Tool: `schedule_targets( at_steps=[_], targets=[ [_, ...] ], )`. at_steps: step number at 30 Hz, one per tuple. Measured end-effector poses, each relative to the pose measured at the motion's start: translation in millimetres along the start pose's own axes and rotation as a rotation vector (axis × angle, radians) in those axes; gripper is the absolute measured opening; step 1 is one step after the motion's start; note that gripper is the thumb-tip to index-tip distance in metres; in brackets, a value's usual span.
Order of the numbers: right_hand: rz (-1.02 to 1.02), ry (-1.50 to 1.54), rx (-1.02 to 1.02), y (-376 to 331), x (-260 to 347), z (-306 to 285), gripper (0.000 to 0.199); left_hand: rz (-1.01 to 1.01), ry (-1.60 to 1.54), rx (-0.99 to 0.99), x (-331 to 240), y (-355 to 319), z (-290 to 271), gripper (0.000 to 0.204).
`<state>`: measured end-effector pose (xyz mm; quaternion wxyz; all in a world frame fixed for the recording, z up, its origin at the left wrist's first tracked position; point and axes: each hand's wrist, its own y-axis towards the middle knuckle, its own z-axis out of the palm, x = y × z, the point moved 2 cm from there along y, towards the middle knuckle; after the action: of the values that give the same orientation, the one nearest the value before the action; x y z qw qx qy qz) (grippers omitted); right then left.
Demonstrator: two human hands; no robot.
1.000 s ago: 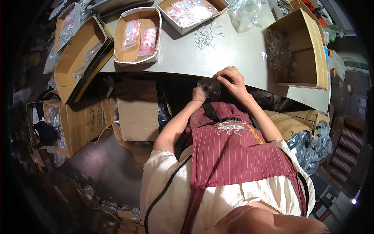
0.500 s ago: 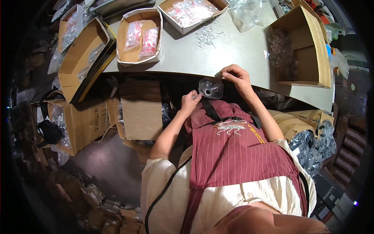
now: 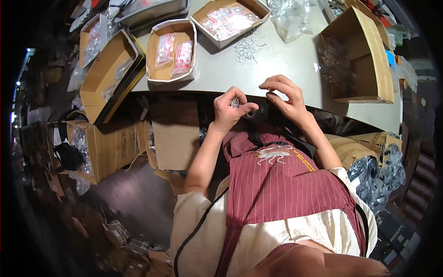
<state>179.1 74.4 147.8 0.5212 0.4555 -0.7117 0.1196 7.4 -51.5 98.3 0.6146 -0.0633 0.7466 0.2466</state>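
Note:
My left hand [image 3: 229, 109] is closed at the front edge of the grey table [image 3: 286, 69], pinching a few small shiny metal parts [image 3: 235, 101] between thumb and fingers. My right hand [image 3: 285, 97] is just to its right, fingers curled down, holding the top of a small clear bag [image 3: 261, 112] that hangs below the table edge between the two hands. The bag looks dark against the shadow and its contents are hard to make out. A loose pile of small metal parts [image 3: 249, 47] lies on the table beyond the hands.
An open cardboard box with red-and-clear packets [image 3: 171, 51] and a second tray of packets [image 3: 230, 19] stand at the back. A large open carton [image 3: 359, 55] is at the right, crumpled clear plastic [image 3: 290, 16] behind. Cartons [image 3: 110, 138] stand left below the table, bagged shiny parts [image 3: 376, 177] at the right.
My left hand has risen from below the table edge to beside the right hand, now pinching metal parts. The clear bag has dropped lower between the hands.

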Motion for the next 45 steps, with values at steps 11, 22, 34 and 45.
schedule_targets(
  at_steps=[11,22,34,45],
  targets=[
    [-0.417,-0.265,0.192,22.9,68.7,-31.8,0.024,-0.078,-0.268,0.373,-35.8,31.6,37.9,0.071],
    [0.065,-0.046,-0.230,10.0,41.8,-57.6,0.008,-0.312,-0.081,0.348,-33.7,36.7,43.8,0.026],
    [0.203,0.165,-0.131,-1.9,34.6,-44.2,0.022,-0.230,-0.149,0.227,-57.3,58.3,45.6,0.012],
    [0.370,0.368,-0.026,-15.5,8.5,-37.1,0.012,-0.102,0.010,0.290,-63.7,56.9,48.0,0.011]
  ],
)
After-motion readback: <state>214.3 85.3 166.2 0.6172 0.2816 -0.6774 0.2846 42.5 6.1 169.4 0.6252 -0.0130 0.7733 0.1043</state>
